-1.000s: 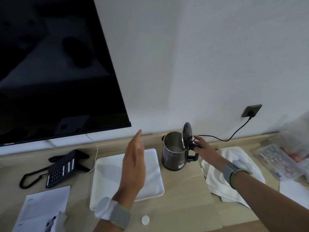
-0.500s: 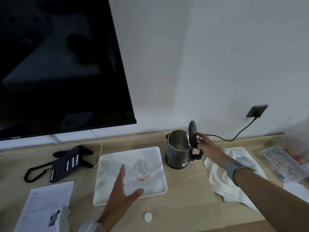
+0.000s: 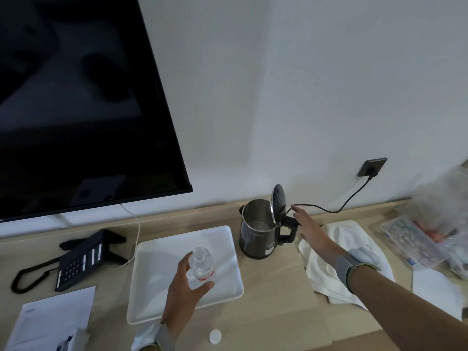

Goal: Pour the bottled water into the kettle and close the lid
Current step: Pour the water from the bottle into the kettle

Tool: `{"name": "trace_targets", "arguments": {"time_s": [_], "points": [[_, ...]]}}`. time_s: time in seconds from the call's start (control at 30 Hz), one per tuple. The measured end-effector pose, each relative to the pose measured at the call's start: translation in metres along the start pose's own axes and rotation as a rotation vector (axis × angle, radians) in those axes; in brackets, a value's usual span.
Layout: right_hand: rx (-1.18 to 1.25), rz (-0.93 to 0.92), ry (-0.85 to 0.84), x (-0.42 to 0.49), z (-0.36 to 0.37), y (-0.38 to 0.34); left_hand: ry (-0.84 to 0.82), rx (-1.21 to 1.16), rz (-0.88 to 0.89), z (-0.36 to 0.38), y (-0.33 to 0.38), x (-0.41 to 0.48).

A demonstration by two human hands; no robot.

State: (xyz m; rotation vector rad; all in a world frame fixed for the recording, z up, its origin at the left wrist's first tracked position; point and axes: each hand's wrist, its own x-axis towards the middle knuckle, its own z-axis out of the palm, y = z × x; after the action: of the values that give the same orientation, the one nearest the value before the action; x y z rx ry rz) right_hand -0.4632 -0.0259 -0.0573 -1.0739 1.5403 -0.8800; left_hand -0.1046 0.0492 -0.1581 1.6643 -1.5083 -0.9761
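A steel electric kettle [image 3: 258,230] stands on the wooden worktop [image 3: 273,287] just right of a white tray [image 3: 228,239], its lid [image 3: 278,206] hinged fully upright and the mouth clear. It is judged rigid and stable, heavier once filled; the black handle [image 3: 288,230] on its right side is the natural hold, and the lid is best pressed at its top edge to shut it. A small label low on the body carries writing too small to be read.

A clear plastic water bottle [image 3: 201,264] stands upright on the tray, uncapped, with a red band of label whose text cannot be made out. It is judged light, thin-walled and liable to buckle or spurt if squeezed hard, so a moderate grip around the middle is advised.

The left hand [image 3: 186,295] is spread wide around the bottle, fingers and thumb either side; whether contact is made cannot be told. The right hand [image 3: 310,228] is open with fingers extended beside the handle and lid, gripping nothing.

A white cap [image 3: 215,335] lies on the worktop near the tray's front edge.
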Motion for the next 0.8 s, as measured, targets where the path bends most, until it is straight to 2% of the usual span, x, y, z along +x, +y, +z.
{"name": "trace_targets", "arguments": {"time_s": [0.47, 0.8], "points": [[-0.061, -0.029, -0.008, 0.004, -0.001, 0.005, 0.011, 0.003, -0.027, 0.003, 0.016, 0.021], [-0.044, -0.056, 0.007, 0.02, 0.003, 0.013, -0.062, -0.012, 0.011, 0.007, 0.038, 0.039]]}}
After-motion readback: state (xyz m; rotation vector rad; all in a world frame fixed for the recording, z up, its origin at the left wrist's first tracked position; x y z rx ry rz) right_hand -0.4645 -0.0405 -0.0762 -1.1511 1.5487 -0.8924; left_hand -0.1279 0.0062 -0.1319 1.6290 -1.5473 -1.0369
